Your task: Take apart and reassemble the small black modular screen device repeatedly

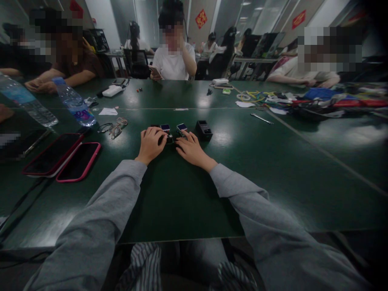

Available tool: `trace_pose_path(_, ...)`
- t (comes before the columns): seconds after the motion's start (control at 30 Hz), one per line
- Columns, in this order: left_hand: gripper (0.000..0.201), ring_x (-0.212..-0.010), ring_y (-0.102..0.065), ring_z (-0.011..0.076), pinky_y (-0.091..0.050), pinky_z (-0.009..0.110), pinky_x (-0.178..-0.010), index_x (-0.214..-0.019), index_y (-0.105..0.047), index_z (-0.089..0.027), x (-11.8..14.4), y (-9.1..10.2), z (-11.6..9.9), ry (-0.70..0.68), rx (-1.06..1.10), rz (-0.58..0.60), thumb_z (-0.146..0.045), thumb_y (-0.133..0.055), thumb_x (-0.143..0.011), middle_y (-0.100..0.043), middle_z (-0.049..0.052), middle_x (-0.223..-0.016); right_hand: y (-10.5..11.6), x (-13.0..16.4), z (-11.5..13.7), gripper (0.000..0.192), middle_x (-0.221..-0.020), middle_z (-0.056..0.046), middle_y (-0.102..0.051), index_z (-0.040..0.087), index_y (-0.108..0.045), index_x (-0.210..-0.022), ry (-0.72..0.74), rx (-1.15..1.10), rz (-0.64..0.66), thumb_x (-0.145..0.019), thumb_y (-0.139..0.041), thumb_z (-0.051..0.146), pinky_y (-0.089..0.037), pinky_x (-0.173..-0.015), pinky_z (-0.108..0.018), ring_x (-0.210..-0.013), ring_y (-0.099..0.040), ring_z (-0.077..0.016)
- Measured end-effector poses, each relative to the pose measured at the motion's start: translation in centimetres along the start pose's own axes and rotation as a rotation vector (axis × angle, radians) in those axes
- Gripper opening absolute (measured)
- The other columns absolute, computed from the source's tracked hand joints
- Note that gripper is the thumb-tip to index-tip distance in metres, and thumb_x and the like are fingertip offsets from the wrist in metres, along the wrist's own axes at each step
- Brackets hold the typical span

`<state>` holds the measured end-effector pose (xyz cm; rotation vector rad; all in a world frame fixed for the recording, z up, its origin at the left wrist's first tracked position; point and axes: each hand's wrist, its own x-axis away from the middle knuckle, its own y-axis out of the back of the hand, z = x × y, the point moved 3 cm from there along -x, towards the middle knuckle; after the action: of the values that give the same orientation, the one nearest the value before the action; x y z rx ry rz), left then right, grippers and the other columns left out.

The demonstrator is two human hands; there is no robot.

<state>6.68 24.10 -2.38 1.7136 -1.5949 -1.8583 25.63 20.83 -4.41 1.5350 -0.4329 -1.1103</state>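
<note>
Two small black blocks with blue-lit tops [173, 128] are set at frame centre on the dark green table [273, 173], just beyond the fingertips. The left hand [150, 144] is curled over a black piece (mostly hidden); the right hand [191, 149] is laid flat, fingers spread. A small black open tray [204, 130] is seen just right.

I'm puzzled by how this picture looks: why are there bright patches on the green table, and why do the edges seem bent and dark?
Head view: ceiling lights glare off the glossy green table as pale patches, one beside the small black box. The wide lens bows the table edges and darkens the corners. The left hand and right hand are fairly sharp; the far room is softer, and faces are pixelated.
</note>
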Motion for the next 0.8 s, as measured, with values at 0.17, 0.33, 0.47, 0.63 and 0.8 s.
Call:
trace_pose_path(0.17, 0.022, -0.120, -0.055, 0.0275, -0.036, 0.049, -0.100, -0.103, -0.068, -0.026, 0.00, 0.00, -0.07, -0.003, 0.005, 0.003, -0.034, -0.048, -0.098, -0.069, 0.008, -0.118, -0.11, -0.03, -0.06, 0.033, -0.138, -0.009, -0.062, 0.020, -0.066, -0.124, -0.003, -0.006, -0.003, -0.102, -0.044, 0.030, -0.020, -0.124, -0.058, -0.152, -0.026, -0.0303)
trace_pose_path(0.33, 0.022, -0.120, -0.055, 0.0282, -0.036, 0.050, -0.100, -0.103, -0.068, -0.026, 0.00, 0.03, -0.12, 0.000, 0.004, 0.013, -0.035, -0.048, -0.098, -0.068, 0.008, -0.119, -0.05, 0.01, -0.08, 0.034, -0.138, -0.010, -0.062, 0.018, -0.066, -0.124, 0.002, 0.000, -0.001, -0.102, -0.044, 0.031, -0.020, -0.124, -0.057, -0.151, -0.026, -0.0303)
trace_pose_path(0.47, 0.023, -0.119, -0.055, 0.0280, -0.036, 0.050, -0.100, -0.104, -0.068, -0.026, 0.01, 0.06, -0.15, -0.012, -0.001, 0.018, -0.034, -0.048, -0.098, -0.068, 0.008, -0.119, -0.08, 0.04, -0.12, 0.034, -0.138, -0.010, -0.061, 0.018, -0.065, -0.124, 0.003, 0.005, 0.000, -0.102, -0.044, 0.031, -0.020, -0.124, -0.056, -0.152, -0.026, -0.0300)
trace_pose_path(0.63, 0.023, -0.120, -0.055, 0.0286, -0.036, 0.050, -0.100, -0.103, -0.069, -0.026, 0.01, 0.07, -0.19, 0.000, 0.005, 0.032, -0.035, -0.048, -0.098, -0.067, 0.009, -0.119, -0.36, 0.02, -0.25, 0.033, -0.137, -0.009, -0.062, 0.020, -0.065, -0.125, -0.007, -0.009, -0.003, -0.102, -0.044, 0.031, -0.019, -0.124, -0.058, -0.152, -0.025, -0.0295)
trace_pose_path(0.8, 0.022, -0.120, -0.055, 0.0285, -0.036, 0.049, -0.100, -0.104, -0.068, -0.026, 0.03, 0.05, -0.18, -0.007, -0.002, 0.039, -0.035, -0.049, -0.098, -0.067, 0.009, -0.120, -0.35, 0.03, -0.19, 0.033, -0.137, -0.008, -0.062, 0.020, -0.065, -0.124, -0.001, 0.001, -0.008, -0.102, -0.043, 0.031, -0.020, -0.124, -0.058, -0.152, -0.026, -0.0298)
